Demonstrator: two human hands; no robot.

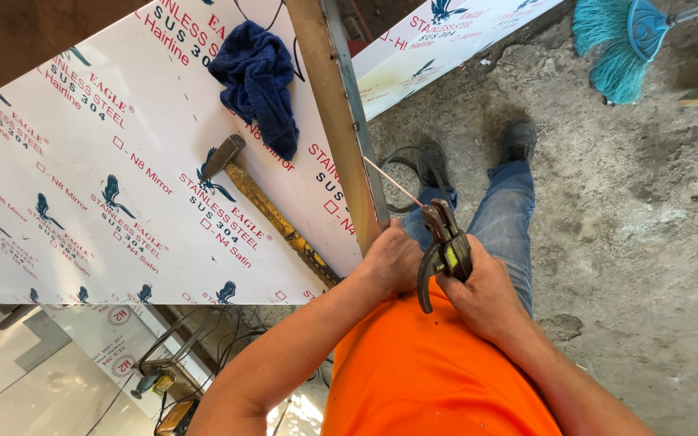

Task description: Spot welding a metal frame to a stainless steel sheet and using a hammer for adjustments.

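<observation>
Orange-shirted worker strikes at a frame edge with an electrode holder (444, 250) clamped in the right hand (485, 292).

Right hand is closed around the holder's grip; left hand (391, 260) is wrapped around the near end of the metal frame bar (347, 121), steadying it beside the film-covered steel sheet (123, 161) on the worktop. The welding rod (393, 182) runs on a long axis from the holder's clamp up and to the left, its far tip pointing at, and seemingly touching, the bar's edge. Done well, the step likely calls for a steady wrist and a tip held on the seam. A hammer (272, 211) and blue rag (258, 81) lie on the sheet.
</observation>
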